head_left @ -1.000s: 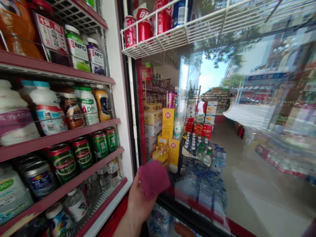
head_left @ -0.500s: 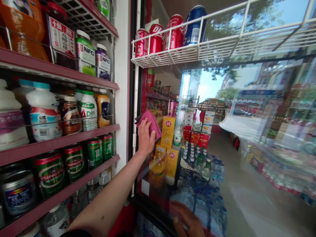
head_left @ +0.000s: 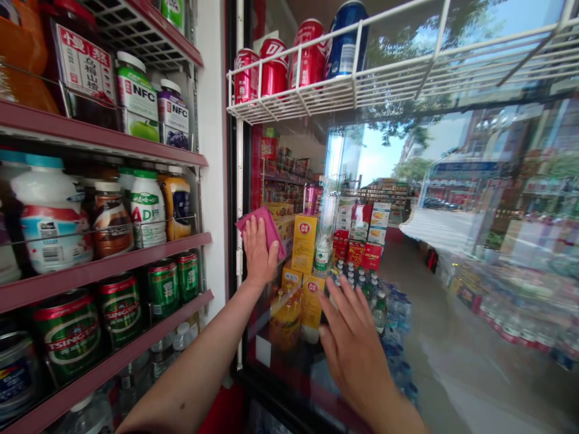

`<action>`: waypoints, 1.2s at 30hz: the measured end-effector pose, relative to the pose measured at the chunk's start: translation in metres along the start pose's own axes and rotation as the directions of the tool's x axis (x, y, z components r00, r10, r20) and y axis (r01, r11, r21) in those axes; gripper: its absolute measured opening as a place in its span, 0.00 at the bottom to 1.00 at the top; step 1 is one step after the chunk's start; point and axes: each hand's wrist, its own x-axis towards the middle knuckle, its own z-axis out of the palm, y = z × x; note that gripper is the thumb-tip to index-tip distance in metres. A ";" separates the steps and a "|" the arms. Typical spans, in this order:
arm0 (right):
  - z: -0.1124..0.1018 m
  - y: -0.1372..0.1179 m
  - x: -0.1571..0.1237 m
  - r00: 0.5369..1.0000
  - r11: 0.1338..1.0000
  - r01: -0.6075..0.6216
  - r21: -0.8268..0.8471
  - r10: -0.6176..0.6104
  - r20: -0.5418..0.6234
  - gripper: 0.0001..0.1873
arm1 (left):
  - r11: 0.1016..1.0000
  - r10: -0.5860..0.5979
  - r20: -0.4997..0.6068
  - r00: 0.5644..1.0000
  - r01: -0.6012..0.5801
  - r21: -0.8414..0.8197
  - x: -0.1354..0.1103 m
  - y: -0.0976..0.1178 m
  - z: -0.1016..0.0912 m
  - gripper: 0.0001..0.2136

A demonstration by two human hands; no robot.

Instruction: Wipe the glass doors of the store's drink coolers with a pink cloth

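Note:
My left hand (head_left: 259, 250) holds a pink cloth (head_left: 275, 240) against the glass door (head_left: 420, 289), near the door's hinge-side edge. Its fingers lie over the cloth, and the cloth's corners stick out past them. Lower and to the right, my right hand (head_left: 357, 343) is raised before the glass with its fingers spread and nothing in it. Whether its fingertips touch the glass, I cannot tell. Above both hands, a white wire rack (head_left: 335, 96) on the door carries red cans (head_left: 274, 67) and a blue can (head_left: 346, 42).
On the left, fridge shelves (head_left: 108, 256) hold bottles and green beer cans (head_left: 118, 308). A white side wall (head_left: 215, 138) stands between shelves and door. Yellow boxes (head_left: 304, 244) and several bottles show in or through the glass, with street reflections on it.
My right hand has come up from the door's lower frame, its fingers now spread. My left hand has stayed on the cloth, which lies more spread out. The view has shifted slightly right.

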 end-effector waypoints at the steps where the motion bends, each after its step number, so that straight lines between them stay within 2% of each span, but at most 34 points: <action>1: -0.008 0.006 0.025 0.999 0.998 0.042 -0.043 -0.043 -0.007 0.27 | 1.000 0.000 -0.006 1.000 0.000 0.008 0.001 0.001 0.000 0.37; 3: -0.016 0.018 0.068 0.994 0.987 0.107 -0.123 -0.106 0.014 0.26 | 1.000 0.011 -0.011 1.000 -0.011 0.022 0.005 0.010 0.002 0.36; 5: -0.013 0.029 0.096 0.984 0.968 0.175 -0.182 -0.167 0.055 0.26 | 0.998 0.048 0.001 0.999 -0.048 0.032 0.007 0.026 0.006 0.36; 8: 0.000 0.042 0.113 0.965 0.937 0.262 -0.230 -0.247 0.091 0.28 | 0.984 0.172 0.078 0.982 -0.174 0.031 0.006 0.061 0.013 0.37; 11: 0.006 0.049 0.112 0.966 0.931 0.258 -0.260 -0.255 0.046 0.30 | 0.951 0.303 0.171 0.938 -0.309 0.008 0.001 0.082 0.018 0.37; 13: 0.004 0.050 0.107 0.971 0.935 0.231 -0.271 -0.238 0.006 0.30 | 0.939 0.339 0.198 0.920 -0.345 -0.002 0.002 0.077 0.015 0.38; 15: -0.001 0.049 0.100 0.972 0.935 0.227 -0.274 -0.235 0.002 0.30 | 0.952 0.300 0.174 0.938 -0.307 0.013 0.008 0.058 0.009 0.39; 17: -0.005 0.048 0.095 0.970 0.931 0.239 -0.276 -0.242 0.022 0.30 | 0.979 0.193 0.101 0.976 -0.198 0.043 0.019 0.033 0.002 0.39; 19: -0.006 0.048 0.091 0.972 0.931 0.233 -0.280 -0.234 0.033 0.30 | 0.995 0.084 0.029 0.996 -0.086 0.058 0.032 0.013 -0.001 0.38; 21: -0.005 0.050 0.091 0.978 0.937 0.206 -0.283 -0.205 0.032 0.29 | 0.998 0.014 -0.017 1.000 -0.013 0.057 0.044 0.006 0.001 0.37; 23: -0.003 0.054 0.092 0.985 0.943 0.171 -0.287 -0.167 0.036 0.29 | 0.998 -0.023 -0.057 0.998 0.026 0.051 0.051 0.015 0.007 0.37; 25: -0.002 0.058 0.095 0.989 0.944 0.147 -0.295 -0.142 0.037 0.29 | 0.999 -0.011 -0.071 0.997 0.014 0.046 0.051 0.036 0.014 0.38; 28: -0.006 0.064 0.099 0.991 0.942 0.136 -0.306 -0.134 0.025 0.31 | 0.986 0.162 0.045 0.986 -0.163 0.022 0.040 0.072 0.020 0.39; 30: -0.011 0.065 0.100 0.990 0.941 0.138 -0.310 -0.141 0.012 0.32 | 0.947 0.319 0.168 0.933 -0.319 -0.026 0.031 0.086 0.018 0.39; 32: -0.017 0.063 0.100 0.989 0.940 0.140 -0.310 -0.146 0.006 0.32 | 0.910 0.413 0.248 0.876 -0.408 -0.073 0.026 0.087 0.013 0.38; 33: -0.019 0.061 0.099 0.989 0.940 0.142 -0.309 -0.147 0.006 0.33 | 0.905 0.423 0.262 0.867 -0.417 -0.081 0.026 0.082 0.009 0.37; 34: -0.021 0.059 0.099 0.989 0.941 0.145 -0.307 -0.149 0.010 0.33 | 0.912 0.409 0.260 0.875 -0.404 -0.076 0.028 0.074 0.006 0.37; 36: -0.024 0.056 0.098 0.987 0.939 0.159 -0.305 -0.160 0.020 0.33 | 0.946 0.321 0.211 0.923 -0.320 -0.039 0.039 0.054 -0.002 0.38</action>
